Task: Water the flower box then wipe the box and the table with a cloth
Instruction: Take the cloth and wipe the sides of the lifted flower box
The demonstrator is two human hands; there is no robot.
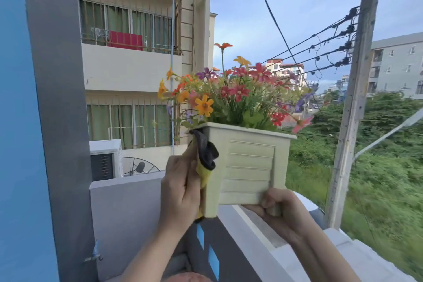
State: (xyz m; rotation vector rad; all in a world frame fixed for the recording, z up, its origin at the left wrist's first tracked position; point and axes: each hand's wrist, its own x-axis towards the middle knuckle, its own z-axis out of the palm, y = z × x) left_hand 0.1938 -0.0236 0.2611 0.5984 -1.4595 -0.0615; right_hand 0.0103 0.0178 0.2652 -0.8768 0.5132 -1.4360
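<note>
The right hand (278, 210) grips the lower right corner of the cream flower box (248, 167), fingers curled around its foot, holding it up above the grey balcony wall (263, 236). The left hand (180, 188), fingers closed, presses a yellow and dark grey cloth (204, 158) flat against the box's left side. Colourful flowers (235, 96) fill the box. Beyond stand an apartment building (132, 57) and a utility pole (352, 107).

The cloth (204, 162) (yellow-grey) hides the box's (249, 167) left side.
</note>
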